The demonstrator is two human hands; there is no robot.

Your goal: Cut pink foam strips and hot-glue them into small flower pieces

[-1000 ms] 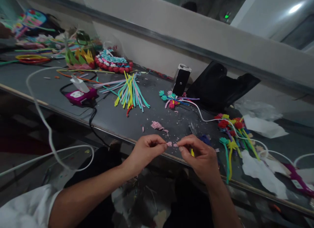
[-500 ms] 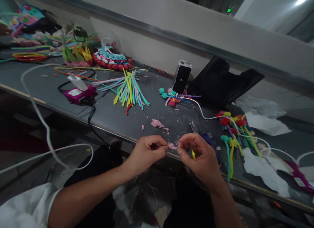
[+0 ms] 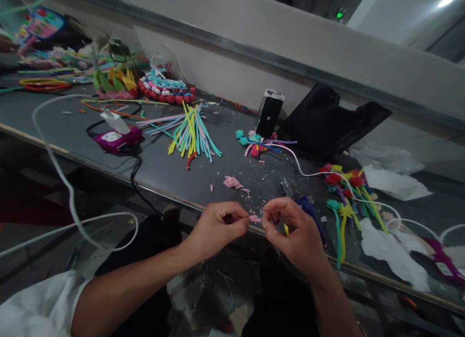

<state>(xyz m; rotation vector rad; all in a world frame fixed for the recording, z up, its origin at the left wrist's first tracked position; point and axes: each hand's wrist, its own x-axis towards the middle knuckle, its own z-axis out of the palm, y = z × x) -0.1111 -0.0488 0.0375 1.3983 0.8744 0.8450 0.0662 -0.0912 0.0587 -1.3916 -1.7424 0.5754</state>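
Both hands meet at the table's front edge, fingertips pinched, with a small pink piece point(image 3: 255, 218) spanning the short gap between them. My left hand point(image 3: 223, 225) pinches its left end between thumb and forefinger. At the other end, thumb and forefinger of my right hand point(image 3: 294, 233) are pressed together on it. Whether the piece is foam or fuzzy stem, I cannot tell. Just beyond the hands lies a small heap of short pink bits point(image 3: 232, 182), with crumbs scattered around. Something yellow point(image 3: 286, 229) shows beneath my right hand, mostly hidden.
Yellow, teal and lilac stems point(image 3: 194, 131) lie fanned on the table point(image 3: 160, 175). Finished flowers point(image 3: 255, 143) rest before a propped phone point(image 3: 271, 115); more flowers point(image 3: 341, 179) lie right. A magenta device point(image 3: 118, 138), white cable point(image 3: 69, 182) and black bag point(image 3: 327, 124) take up room.
Hardly anything differs. My fingers have shifted very slightly around the pink piece; the things on the table stay where they were.
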